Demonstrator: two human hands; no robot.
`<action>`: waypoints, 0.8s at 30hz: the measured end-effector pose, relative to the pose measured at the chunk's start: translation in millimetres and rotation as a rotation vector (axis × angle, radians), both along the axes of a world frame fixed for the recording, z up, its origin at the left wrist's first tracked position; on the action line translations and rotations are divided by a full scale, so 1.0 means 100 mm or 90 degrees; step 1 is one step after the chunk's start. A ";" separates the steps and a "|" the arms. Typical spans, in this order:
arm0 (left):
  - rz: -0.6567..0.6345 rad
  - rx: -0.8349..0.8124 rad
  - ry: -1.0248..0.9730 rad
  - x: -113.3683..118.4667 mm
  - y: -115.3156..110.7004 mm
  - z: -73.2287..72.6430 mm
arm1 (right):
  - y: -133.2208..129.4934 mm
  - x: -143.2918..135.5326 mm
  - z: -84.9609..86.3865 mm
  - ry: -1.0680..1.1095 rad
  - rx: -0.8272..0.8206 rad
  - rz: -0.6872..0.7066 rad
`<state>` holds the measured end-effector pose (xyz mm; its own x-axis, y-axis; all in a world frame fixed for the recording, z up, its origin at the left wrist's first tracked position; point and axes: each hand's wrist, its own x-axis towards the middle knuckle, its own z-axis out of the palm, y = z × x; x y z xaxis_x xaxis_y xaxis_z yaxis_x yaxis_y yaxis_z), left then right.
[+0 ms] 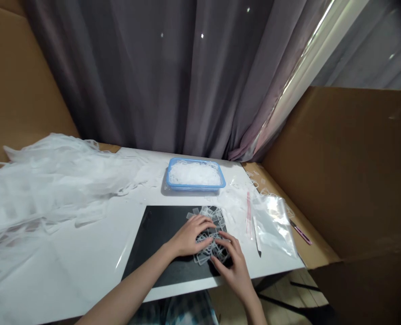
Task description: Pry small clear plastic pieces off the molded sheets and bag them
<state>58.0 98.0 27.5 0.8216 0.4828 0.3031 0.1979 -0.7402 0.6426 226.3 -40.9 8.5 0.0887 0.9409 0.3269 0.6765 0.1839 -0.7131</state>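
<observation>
A loose heap of small clear plastic frames (pixel 205 258) lies on the right part of a black mat (pixel 159 243). My left hand (pixel 191 234) rests over the heap's left side, its fingers apart and bent around the pieces. At the lower right of the same heap is my right hand (pixel 233 264), fingers spread and curved, with the tips touching the pieces or close to them. Neither hand visibly grips a single piece. The palms hide some of the heap.
Behind the mat stands a blue tray (pixel 196 186) full of white translucent pieces. A big pile of white sheet-like strips (pixel 51 180) covers the table's left. To the right lie clear plastic bags (pixel 274 225), a dark-tipped pen-like tool (pixel 257 237) and a pink-handled tool (pixel 301 233). Cardboard walls (pixel 356 180) flank the table.
</observation>
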 end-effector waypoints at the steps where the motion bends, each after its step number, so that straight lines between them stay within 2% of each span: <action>1: -0.021 0.002 0.021 0.01 -0.02 0.00 | -0.03 0.03 -0.01 0.016 0.005 -0.007; 5: -0.111 0.010 0.096 0.07 -0.11 0.00 | -0.11 0.12 -0.14 0.150 0.054 -0.018; 8: -0.152 0.011 0.123 0.11 -0.17 -0.01 | -0.14 0.17 -0.25 0.227 0.085 -0.069; 13: -0.180 0.020 0.115 0.13 -0.21 -0.05 | -0.19 0.25 -0.30 0.107 0.067 -0.140; 18: -0.149 0.009 0.074 0.15 -0.22 -0.04 | -0.29 0.22 -0.28 -0.029 0.046 -0.242; 21: -0.101 0.010 0.048 0.15 -0.24 -0.02 | -0.36 0.07 -0.28 -0.052 0.041 -0.211; 24: -0.115 0.013 0.057 0.15 -0.26 -0.02 | -0.39 -0.17 -0.32 -0.050 0.049 -0.162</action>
<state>73.0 72.2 25.3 0.9185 0.3193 0.2331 0.1162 -0.7816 0.6129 209.2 -79.8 -23.3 0.2910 0.8636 0.4119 0.7601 0.0528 -0.6476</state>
